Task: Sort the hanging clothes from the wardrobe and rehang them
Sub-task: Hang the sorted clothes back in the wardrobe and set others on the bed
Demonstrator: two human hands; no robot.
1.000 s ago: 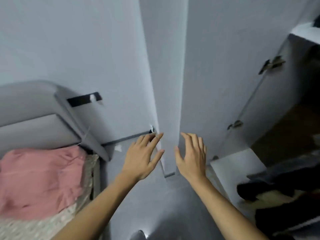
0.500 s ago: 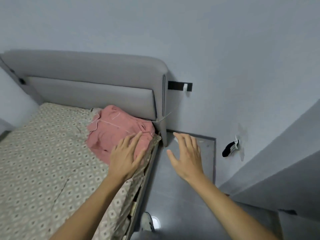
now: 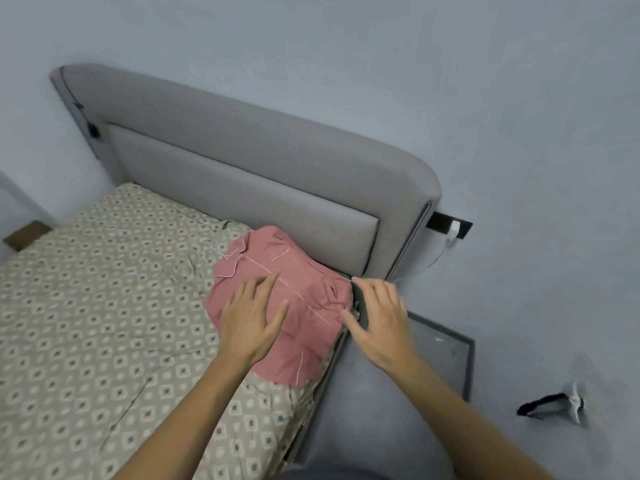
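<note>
A pink garment with thin white piping (image 3: 304, 271) lies bunched at the right head corner of the bed, against the headboard. My left hand (image 3: 252, 317) hovers over its left part, fingers spread, palm down. My right hand (image 3: 379, 317) is at the garment's right edge, over the bed's side, fingers apart and holding nothing. Whether either hand touches the cloth I cannot tell. The wardrobe is out of view.
The bed has a beige patterned sheet (image 3: 104, 306) and a grey padded headboard (image 3: 242, 168). A grey floor strip (image 3: 381, 410) runs along the bed's right side up to the wall. A black wall fitting (image 3: 450, 225) and a black-and-white plug (image 3: 550, 405) sit on the wall.
My view has swung left from the wardrobe doors to the bed. Both open hands have moved onto the pink garment.
</note>
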